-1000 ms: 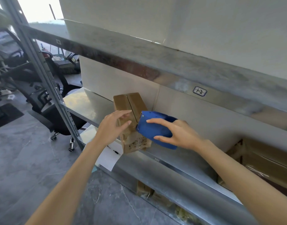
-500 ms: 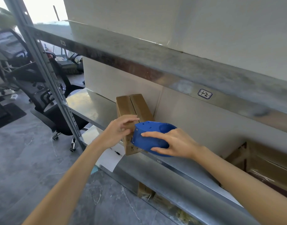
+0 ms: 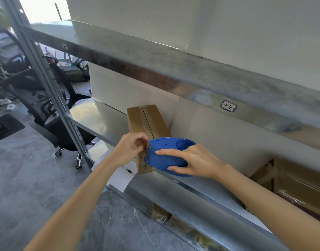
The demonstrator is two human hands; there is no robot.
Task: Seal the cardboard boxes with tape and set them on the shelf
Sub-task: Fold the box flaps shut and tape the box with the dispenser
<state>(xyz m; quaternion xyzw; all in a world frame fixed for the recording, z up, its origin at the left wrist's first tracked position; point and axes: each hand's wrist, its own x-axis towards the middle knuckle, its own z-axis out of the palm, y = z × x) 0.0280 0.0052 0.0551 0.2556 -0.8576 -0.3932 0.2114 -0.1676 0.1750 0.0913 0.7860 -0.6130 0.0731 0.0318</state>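
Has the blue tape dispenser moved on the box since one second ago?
Yes. The blue tape dispenser moved down the front of the cardboard box, toward the shelf edge.

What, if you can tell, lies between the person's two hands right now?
In the head view, the cardboard box's front corner and the blue tape dispenser's nose.

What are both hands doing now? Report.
Left hand: fingers pinched at the front edge of the brown cardboard box; contents unclear.
Right hand: holding the blue plastic tape dispenser.
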